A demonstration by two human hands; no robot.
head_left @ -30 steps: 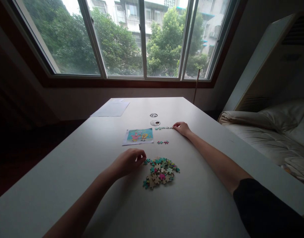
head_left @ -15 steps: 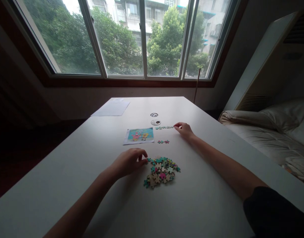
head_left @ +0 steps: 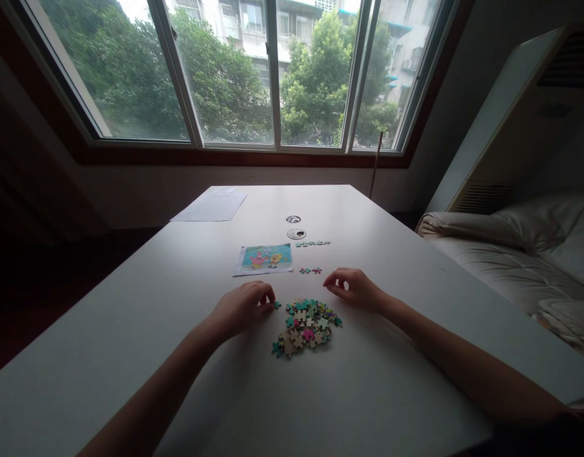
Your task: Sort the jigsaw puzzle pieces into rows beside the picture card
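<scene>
From my remote seat, I have the left hand (head_left: pixel 242 308) just left of centre frame, a teal piece (head_left: pixel 277 305) at its fingers; whether they grip it, I can't tell. My right hand (head_left: pixel 353 289), right of centre, curls loosely around nothing visible. The puzzle pile (head_left: pixel 308 334) lies below centre on the tabletop (head_left: pixel 368 381).

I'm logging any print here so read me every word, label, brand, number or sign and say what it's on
No text is readable.
White sheet: any print is too faint to read.
Picture card: no legible words.
Round discs: dark markings, too small to make out.
Puzzle pile: no legible lettering.
</scene>
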